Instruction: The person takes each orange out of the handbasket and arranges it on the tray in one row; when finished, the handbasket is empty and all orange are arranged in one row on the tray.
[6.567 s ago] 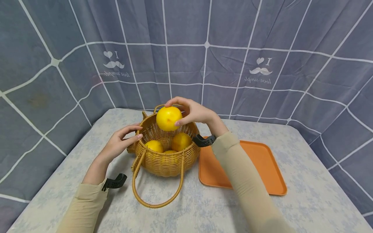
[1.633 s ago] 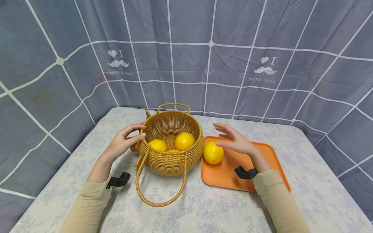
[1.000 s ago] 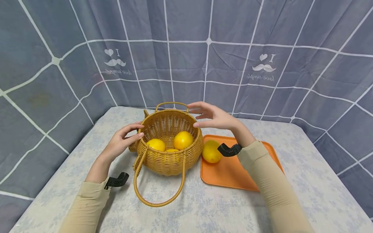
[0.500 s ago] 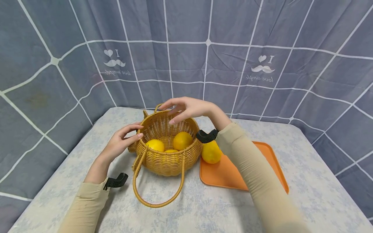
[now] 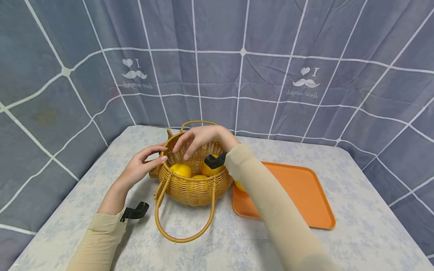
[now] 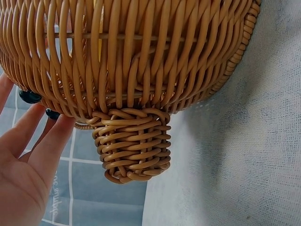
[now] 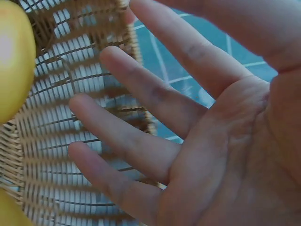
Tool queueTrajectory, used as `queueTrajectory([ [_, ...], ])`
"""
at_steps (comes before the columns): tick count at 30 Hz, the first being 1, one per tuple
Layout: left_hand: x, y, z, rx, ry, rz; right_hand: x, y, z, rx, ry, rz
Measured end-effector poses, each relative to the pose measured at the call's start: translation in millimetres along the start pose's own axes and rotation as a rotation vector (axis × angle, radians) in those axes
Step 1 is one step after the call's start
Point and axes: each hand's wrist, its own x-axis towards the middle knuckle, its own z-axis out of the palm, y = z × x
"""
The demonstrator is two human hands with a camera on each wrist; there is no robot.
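Note:
A wicker basket (image 5: 190, 192) holds several yellow fruits, among them one at the left (image 5: 181, 170). My left hand (image 5: 135, 169) touches the basket's left rim with fingers and thumb; in the left wrist view the fingers (image 6: 47, 146) lie against the weave beside a short woven spout (image 6: 134, 146). My right hand (image 5: 201, 138) is over the basket's mouth, fingers pointing down and holding nothing. The right wrist view shows its fingers (image 7: 136, 146) spread, with a yellow fruit (image 7: 14, 61) at the left. Another fruit (image 5: 239, 186) on the tray is mostly hidden by my right sleeve.
An orange tray (image 5: 298, 184) lies right of the basket, partly under my right forearm. The basket's front handle (image 5: 184, 239) hangs down over the patterned tablecloth (image 5: 135, 244). A grey-blue curtain (image 5: 217, 75) with white lines stands behind.
My right hand came from above the tray, moved left across the basket and lowered into its mouth. One fruit seen held earlier is on the tray. My left hand stayed at the rim.

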Motion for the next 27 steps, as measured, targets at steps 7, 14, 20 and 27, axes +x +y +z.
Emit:
queueTrajectory([
  [7,-0.6,1.2,0.4,0.017,-0.004,-0.018,16.9,16.6,5.5,-0.037,-0.021,0.047],
  [14,-0.3,-0.4,1.0,0.024,-0.005,-0.018,25.2,19.6,11.1,-0.077,-0.014,0.111],
  [20,-0.5,0.6,0.8,0.022,-0.003,-0.016,29.8,23.1,14.4,-0.097,0.035,0.101],
  [27,0.2,2.4,0.9,0.006,-0.007,-0.014,35.3,28.4,18.2,-0.131,0.005,0.100],
])
